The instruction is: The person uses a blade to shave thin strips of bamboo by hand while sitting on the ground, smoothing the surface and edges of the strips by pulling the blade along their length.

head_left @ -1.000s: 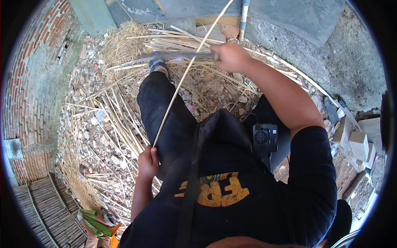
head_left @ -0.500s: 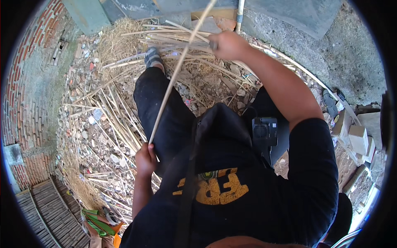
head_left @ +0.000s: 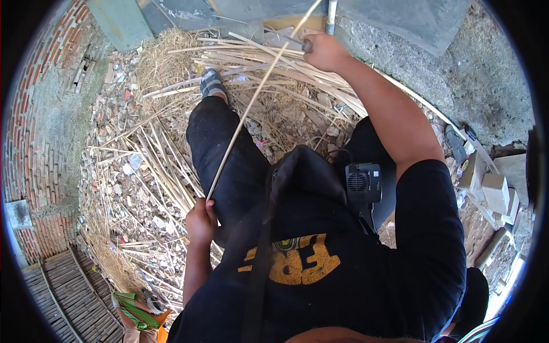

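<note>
The left hand (head_left: 201, 222) grips the pale strip (head_left: 246, 114) by its lower end, long axis toward one o'clock. The right hand (head_left: 327, 52), closed on a tool handle (head_left: 307, 46), has the strip at nine o'clock.

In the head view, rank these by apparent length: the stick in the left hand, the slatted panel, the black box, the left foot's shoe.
1. Stick in the left hand
2. Slatted panel, at lower left
3. Black box and shoe: too alike in length to separate.
</note>
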### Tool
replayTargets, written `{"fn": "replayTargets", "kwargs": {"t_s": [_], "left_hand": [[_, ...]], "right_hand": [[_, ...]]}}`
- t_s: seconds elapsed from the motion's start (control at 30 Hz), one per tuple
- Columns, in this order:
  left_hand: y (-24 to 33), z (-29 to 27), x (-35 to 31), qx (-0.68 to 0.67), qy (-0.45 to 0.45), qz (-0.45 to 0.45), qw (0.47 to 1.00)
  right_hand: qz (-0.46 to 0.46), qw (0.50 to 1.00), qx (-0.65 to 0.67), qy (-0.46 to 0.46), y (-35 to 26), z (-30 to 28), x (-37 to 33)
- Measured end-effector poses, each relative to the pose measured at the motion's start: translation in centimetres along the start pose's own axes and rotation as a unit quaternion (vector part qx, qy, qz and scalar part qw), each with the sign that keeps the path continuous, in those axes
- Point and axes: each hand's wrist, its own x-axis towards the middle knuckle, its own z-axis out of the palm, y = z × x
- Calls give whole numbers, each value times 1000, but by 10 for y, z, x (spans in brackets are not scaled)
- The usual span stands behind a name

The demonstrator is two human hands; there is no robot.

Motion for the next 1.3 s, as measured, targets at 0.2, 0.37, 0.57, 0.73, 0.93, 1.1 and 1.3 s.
{"fn": "replayTargets", "kwargs": {"t_s": [0.2, 0.37, 0.57, 0.73, 0.93, 1.1, 1.3], "left_hand": [[-13, 3, -11, -41, -6, 2, 999], [-7, 10, -3, -30, 18, -19, 999], [-10, -11, -2, -65, -25, 23, 997], [-9, -16, -8, -119, -37, 9, 992], [-20, -11, -21, -111, -12, -3, 994], [-28, -2, -26, -102, 17, -15, 994], [-25, -2, -19, -99, 52, 5, 994]], "right_hand": [[-80, 995, 19, -59, -34, -12, -25], [28, 999, -8, -41, 0, -7, -7], [67, 997, -3, -37, 5, -17, -13], [-6, 997, 71, 35, 5, -19, -17], [27, 966, 257, 10, 3, -16, -12], [70, 924, 373, -50, -4, -32, -16], [50, 896, 440, -5, -16, -38, -22]]}}
